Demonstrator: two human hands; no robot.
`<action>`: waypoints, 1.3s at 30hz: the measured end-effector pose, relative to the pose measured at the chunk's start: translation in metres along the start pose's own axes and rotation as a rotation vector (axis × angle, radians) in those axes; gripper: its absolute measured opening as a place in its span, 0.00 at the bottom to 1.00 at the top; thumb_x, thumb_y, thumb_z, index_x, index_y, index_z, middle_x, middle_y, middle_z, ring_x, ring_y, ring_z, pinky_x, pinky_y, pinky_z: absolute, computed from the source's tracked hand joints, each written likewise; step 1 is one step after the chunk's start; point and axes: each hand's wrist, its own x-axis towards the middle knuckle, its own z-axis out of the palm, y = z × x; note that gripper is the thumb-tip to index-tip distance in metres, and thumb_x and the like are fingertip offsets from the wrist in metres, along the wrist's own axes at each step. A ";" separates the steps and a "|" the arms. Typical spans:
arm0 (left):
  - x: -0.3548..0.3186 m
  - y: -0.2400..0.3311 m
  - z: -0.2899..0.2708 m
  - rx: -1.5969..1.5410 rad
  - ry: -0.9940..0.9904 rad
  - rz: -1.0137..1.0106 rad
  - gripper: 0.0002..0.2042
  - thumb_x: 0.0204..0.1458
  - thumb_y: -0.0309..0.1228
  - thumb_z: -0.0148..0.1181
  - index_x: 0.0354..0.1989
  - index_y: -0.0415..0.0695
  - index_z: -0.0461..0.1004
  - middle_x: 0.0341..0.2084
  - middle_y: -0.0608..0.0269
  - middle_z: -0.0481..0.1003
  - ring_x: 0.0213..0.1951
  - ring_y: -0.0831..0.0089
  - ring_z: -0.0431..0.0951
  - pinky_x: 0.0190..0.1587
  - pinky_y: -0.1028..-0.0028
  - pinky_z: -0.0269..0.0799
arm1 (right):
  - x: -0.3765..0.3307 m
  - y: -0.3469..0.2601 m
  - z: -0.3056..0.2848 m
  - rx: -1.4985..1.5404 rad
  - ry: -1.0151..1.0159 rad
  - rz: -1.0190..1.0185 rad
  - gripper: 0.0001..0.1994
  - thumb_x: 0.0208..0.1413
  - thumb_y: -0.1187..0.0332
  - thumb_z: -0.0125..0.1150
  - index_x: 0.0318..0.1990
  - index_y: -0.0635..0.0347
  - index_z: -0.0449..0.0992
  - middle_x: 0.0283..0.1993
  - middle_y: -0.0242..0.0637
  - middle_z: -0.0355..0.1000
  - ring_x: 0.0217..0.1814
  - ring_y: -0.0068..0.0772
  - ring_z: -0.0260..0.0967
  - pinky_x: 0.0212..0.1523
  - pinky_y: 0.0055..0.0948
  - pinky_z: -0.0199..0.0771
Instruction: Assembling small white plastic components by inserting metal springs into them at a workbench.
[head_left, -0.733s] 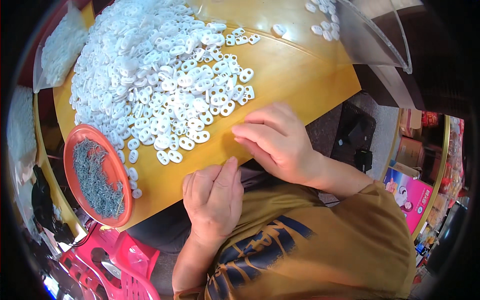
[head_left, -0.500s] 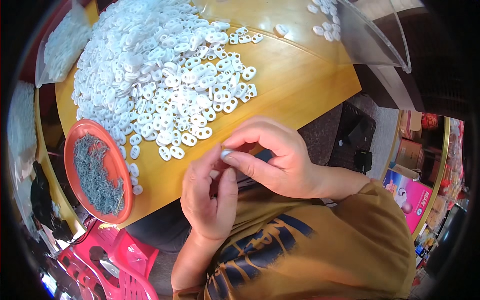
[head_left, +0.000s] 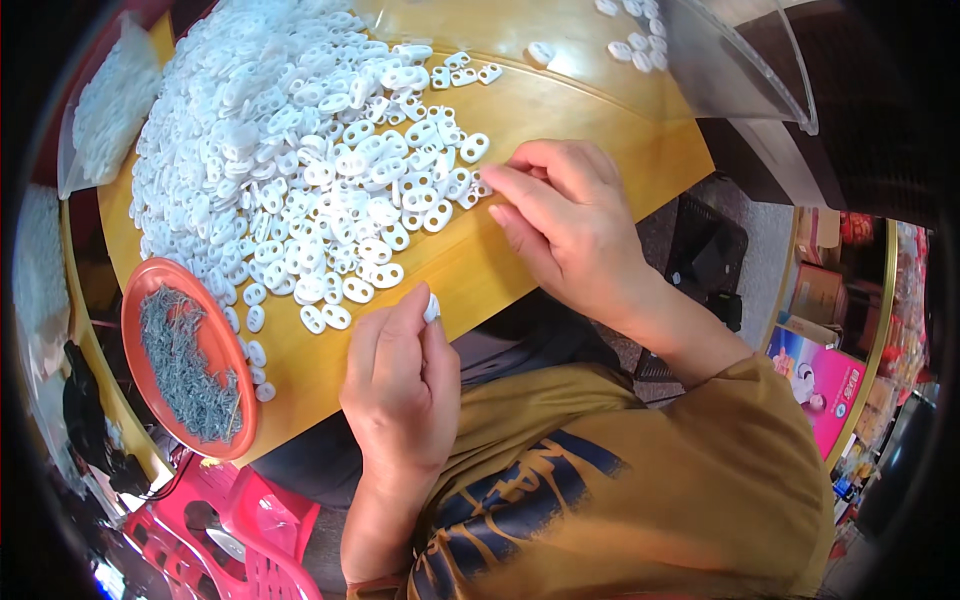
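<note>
My left hand [head_left: 398, 395] is closed near the table's front edge. Between its thumb and forefinger it pinches a small white oval plastic piece [head_left: 432, 308], mostly covered by the fingers. Farther right, my right hand [head_left: 575, 230] reaches over the table, thumb and forefinger apart. Its forefinger tip meets the right edge of a big heap of white two-hole oval pieces [head_left: 300, 170], beside a smaller white two-hole piece [head_left: 478, 184]. Whether the finger touches that piece I cannot tell.
An orange-red oval dish [head_left: 243, 375] of small grey metal pins stands left of the heap. At the back right, several white pieces [head_left: 640, 50] lie near a clear plastic panel [head_left: 740, 70]. A pink plastic chair [head_left: 255, 510] stands at the lower left.
My hands were together around a white piece. My right hand has moved away, forward and right, to the heap's edge. My left hand keeps a white piece and has shifted slightly left.
</note>
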 end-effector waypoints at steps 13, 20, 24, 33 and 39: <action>0.007 -0.002 0.004 0.253 -0.015 0.060 0.15 0.44 0.17 0.55 0.43 0.35 0.69 0.31 0.51 0.71 0.32 0.58 0.74 0.33 0.69 0.71 | -0.009 0.000 -0.007 0.003 0.007 -0.006 0.09 0.37 0.72 0.64 0.29 0.58 0.72 0.31 0.32 0.65 0.34 0.36 0.64 0.36 0.33 0.62; 0.005 -0.005 0.007 0.193 0.059 0.070 0.16 0.43 0.17 0.55 0.43 0.36 0.71 0.23 0.59 0.68 0.26 0.69 0.69 0.29 0.74 0.67 | -0.006 0.000 -0.007 0.035 0.069 -0.030 0.06 0.38 0.74 0.64 0.25 0.60 0.72 0.28 0.34 0.66 0.28 0.35 0.65 0.30 0.29 0.63; 0.002 -0.005 0.005 0.216 0.044 0.055 0.17 0.42 0.17 0.57 0.44 0.37 0.70 0.26 0.56 0.69 0.26 0.65 0.70 0.29 0.72 0.68 | -0.003 -0.024 -0.017 0.613 0.014 0.366 0.05 0.48 0.73 0.60 0.25 0.65 0.72 0.28 0.34 0.66 0.27 0.24 0.64 0.28 0.21 0.61; -0.023 0.000 -0.019 -0.589 0.070 -0.214 0.15 0.46 0.15 0.55 0.44 0.36 0.69 0.32 0.60 0.71 0.27 0.83 0.70 0.26 0.87 0.65 | -0.003 -0.064 -0.011 1.224 -0.244 0.517 0.05 0.55 0.74 0.53 0.32 0.67 0.74 0.34 0.33 0.65 0.30 0.16 0.57 0.29 0.16 0.58; -0.035 -0.005 -0.031 -1.135 0.135 -0.363 0.06 0.52 0.19 0.52 0.38 0.36 0.67 0.31 0.63 0.69 0.23 0.83 0.68 0.25 0.86 0.65 | -0.001 -0.094 0.001 1.131 -0.303 0.362 0.05 0.54 0.74 0.54 0.31 0.67 0.73 0.33 0.37 0.65 0.30 0.22 0.60 0.30 0.19 0.59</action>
